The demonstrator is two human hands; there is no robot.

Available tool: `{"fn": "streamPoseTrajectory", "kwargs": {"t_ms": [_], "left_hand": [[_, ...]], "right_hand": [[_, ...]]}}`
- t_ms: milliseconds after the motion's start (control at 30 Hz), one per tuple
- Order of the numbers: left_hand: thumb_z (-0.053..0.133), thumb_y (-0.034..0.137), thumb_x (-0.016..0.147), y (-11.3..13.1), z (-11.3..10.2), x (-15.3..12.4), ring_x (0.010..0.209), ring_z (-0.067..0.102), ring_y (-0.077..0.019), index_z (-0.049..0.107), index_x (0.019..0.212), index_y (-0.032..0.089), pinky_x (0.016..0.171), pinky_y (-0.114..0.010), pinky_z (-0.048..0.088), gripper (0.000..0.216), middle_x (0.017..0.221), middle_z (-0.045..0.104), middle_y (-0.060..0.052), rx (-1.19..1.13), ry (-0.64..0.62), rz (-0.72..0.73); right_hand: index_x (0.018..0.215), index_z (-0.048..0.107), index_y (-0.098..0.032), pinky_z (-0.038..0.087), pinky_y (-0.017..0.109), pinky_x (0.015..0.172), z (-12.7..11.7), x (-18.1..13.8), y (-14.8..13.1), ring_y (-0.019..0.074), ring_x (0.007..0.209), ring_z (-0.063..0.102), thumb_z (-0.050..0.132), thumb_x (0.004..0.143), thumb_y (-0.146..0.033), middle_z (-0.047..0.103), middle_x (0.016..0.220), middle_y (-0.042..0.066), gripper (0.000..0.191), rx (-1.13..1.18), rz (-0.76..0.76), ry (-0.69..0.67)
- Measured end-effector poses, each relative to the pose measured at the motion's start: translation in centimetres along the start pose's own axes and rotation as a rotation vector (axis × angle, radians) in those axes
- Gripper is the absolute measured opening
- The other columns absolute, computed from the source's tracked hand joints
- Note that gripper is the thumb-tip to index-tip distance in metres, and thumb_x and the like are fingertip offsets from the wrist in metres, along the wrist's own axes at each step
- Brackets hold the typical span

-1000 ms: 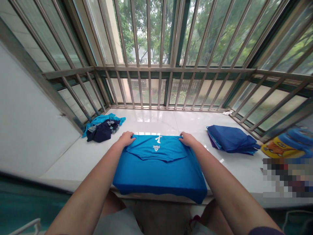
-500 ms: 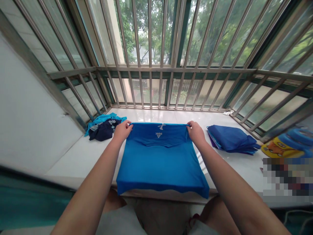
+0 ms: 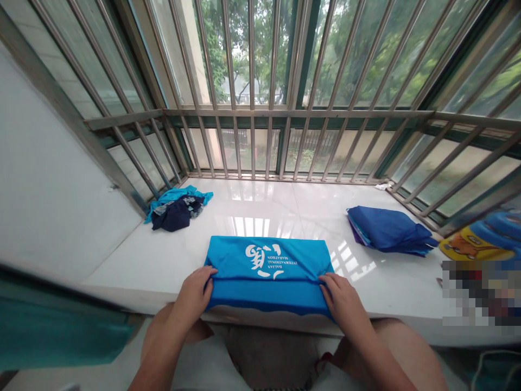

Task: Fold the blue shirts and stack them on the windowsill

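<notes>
A blue T-shirt (image 3: 260,293) with white lettering lies on the white sill in front of me, its top part folded over toward my body. Its lower edge hangs a little over the front of the sill. My left hand (image 3: 199,290) grips the left corner of the folded edge between thumb and fingers. At the opposite corner, my right hand (image 3: 336,290) holds the fabric the same way. White print reading "Dalian International Marathon" faces up, upside down to me.
On the left of the sill (image 3: 134,266) sits a crumpled pile of navy and light-blue clothes (image 3: 175,212). Folded blue garments (image 3: 386,228) are stacked on the right, beside a yellow and blue container (image 3: 476,239). Metal window bars (image 3: 252,144) stand behind.
Both hands have come down toward my body, bringing the shirt's far edge over onto its lower half. The marathon print now shows, and the smaller chest logo is out of sight.
</notes>
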State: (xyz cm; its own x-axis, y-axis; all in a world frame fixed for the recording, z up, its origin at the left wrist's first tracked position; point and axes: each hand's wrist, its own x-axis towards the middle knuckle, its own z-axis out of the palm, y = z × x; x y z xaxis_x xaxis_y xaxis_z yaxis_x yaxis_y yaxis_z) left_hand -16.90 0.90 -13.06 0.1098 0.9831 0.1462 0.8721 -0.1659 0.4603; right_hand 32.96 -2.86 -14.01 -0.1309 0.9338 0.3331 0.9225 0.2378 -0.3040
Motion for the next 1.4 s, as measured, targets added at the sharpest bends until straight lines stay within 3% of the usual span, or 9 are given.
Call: {"fn": "streamPoseTrajectory", "kwargs": {"t_ms": [133, 267, 433, 500, 633, 767, 900, 1067, 1400], "left_hand": [[0.048, 0.016, 0.092, 0.9, -0.3, 1.4, 0.134, 0.066, -0.0296, 0.074, 0.129, 0.023, 0.126, -0.045, 0.046, 0.046, 0.139, 0.075, -0.012, 0.126, 0.04, -0.015], [0.043, 0.033, 0.103, 3.1, -0.6, 3.1, 0.13, 0.066, -0.033, 0.07, 0.137, 0.015, 0.119, -0.049, 0.05, 0.046, 0.138, 0.074, -0.017, 0.178, 0.125, -0.011], [0.042, 0.041, 0.106, 4.9, -1.9, 4.1, 0.105, 0.071, -0.0385, 0.079, 0.109, 0.011, 0.097, -0.053, 0.058, 0.047, 0.115, 0.077, -0.02, 0.377, 0.128, -0.224], [0.042, 0.039, 0.106, 5.2, -2.0, 4.3, 0.104, 0.071, -0.0385, 0.079, 0.107, 0.01, 0.096, -0.053, 0.058, 0.047, 0.116, 0.076, -0.021, 0.417, 0.151, -0.255], [0.042, 0.036, 0.108, 5.6, 0.3, 4.3, 0.136, 0.064, -0.0358, 0.072, 0.137, 0.009, 0.117, -0.051, 0.05, 0.05, 0.149, 0.067, -0.022, 0.348, 0.182, -0.01], [0.042, 0.047, 0.111, 5.4, 3.4, 3.1, 0.159, 0.043, -0.037, 0.052, 0.164, 0.019, 0.126, -0.062, 0.04, 0.061, 0.174, 0.043, -0.015, 0.346, 0.012, 0.129], [0.038, 0.05, 0.112, 4.6, 4.3, 2.1, 0.165, 0.032, -0.0348, 0.039, 0.171, 0.024, 0.13, -0.065, 0.033, 0.065, 0.179, 0.029, -0.009, 0.386, -0.056, 0.08], [0.039, 0.05, 0.112, 4.6, 4.1, 2.4, 0.166, 0.03, -0.0346, 0.038, 0.172, 0.028, 0.131, -0.065, 0.03, 0.064, 0.18, 0.028, -0.007, 0.399, -0.056, 0.075], [0.031, 0.054, 0.113, 6.3, 4.4, 7.9, 0.169, 0.023, -0.0316, 0.034, 0.173, 0.029, 0.133, -0.064, 0.025, 0.066, 0.182, 0.023, -0.005, 0.386, -0.114, 0.054]], "right_hand": [[0.117, 0.076, -0.025, 0.053, 0.045, 0.095, -1.4, 1.0, -1.7, 0.031, 0.104, 0.069, 0.053, 0.109, -0.047, 0.075, 0.111, 0.013, 0.032, -0.088, -0.019, -0.007], [0.113, 0.076, -0.02, 0.051, 0.042, 0.094, -3.0, 4.3, -3.6, 0.0297, 0.102, 0.066, 0.048, 0.113, -0.042, 0.072, 0.108, 0.013, 0.036, -0.157, -0.02, 0.005], [0.113, 0.077, -0.017, 0.05, 0.04, 0.095, -3.1, 8.7, -5.5, 0.03, 0.105, 0.066, 0.047, 0.112, -0.034, 0.072, 0.109, 0.015, 0.034, -0.215, 0.078, -0.033], [0.119, 0.077, -0.016, 0.05, 0.04, 0.102, -2.2, 9.8, -6.4, 0.0301, 0.112, 0.067, 0.044, 0.112, -0.033, 0.073, 0.118, 0.016, 0.037, -0.19, 0.099, -0.076], [0.156, 0.059, -0.014, 0.035, 0.052, 0.126, 0.8, 9.2, -8.6, 0.0358, 0.153, 0.047, 0.042, 0.112, -0.04, 0.054, 0.163, 0.02, 0.054, -0.167, 0.149, -0.159], [0.172, 0.037, -0.017, 0.014, 0.063, 0.134, 3.4, 6.2, -10.3, 0.0367, 0.168, 0.021, 0.038, 0.111, -0.057, 0.026, 0.18, 0.014, 0.073, -0.16, 0.193, -0.276], [0.175, 0.03, -0.016, 0.007, 0.065, 0.134, 3.5, 3.7, -10.0, 0.0362, 0.17, 0.013, 0.034, 0.111, -0.062, 0.018, 0.182, 0.012, 0.079, -0.184, 0.26, -0.308], [0.177, 0.024, -0.022, 0.008, 0.069, 0.133, 2.2, 3.0, -8.0, 0.0341, 0.17, 0.01, 0.028, 0.112, -0.062, 0.016, 0.183, 0.007, 0.076, -0.219, 0.295, -0.326], [0.177, 0.018, -0.021, 0.006, 0.065, 0.134, 2.0, 8.0, -5.3, 0.0299, 0.171, 0.008, 0.022, 0.112, -0.064, 0.01, 0.183, 0.005, 0.078, -0.23, 0.273, -0.367]]}}
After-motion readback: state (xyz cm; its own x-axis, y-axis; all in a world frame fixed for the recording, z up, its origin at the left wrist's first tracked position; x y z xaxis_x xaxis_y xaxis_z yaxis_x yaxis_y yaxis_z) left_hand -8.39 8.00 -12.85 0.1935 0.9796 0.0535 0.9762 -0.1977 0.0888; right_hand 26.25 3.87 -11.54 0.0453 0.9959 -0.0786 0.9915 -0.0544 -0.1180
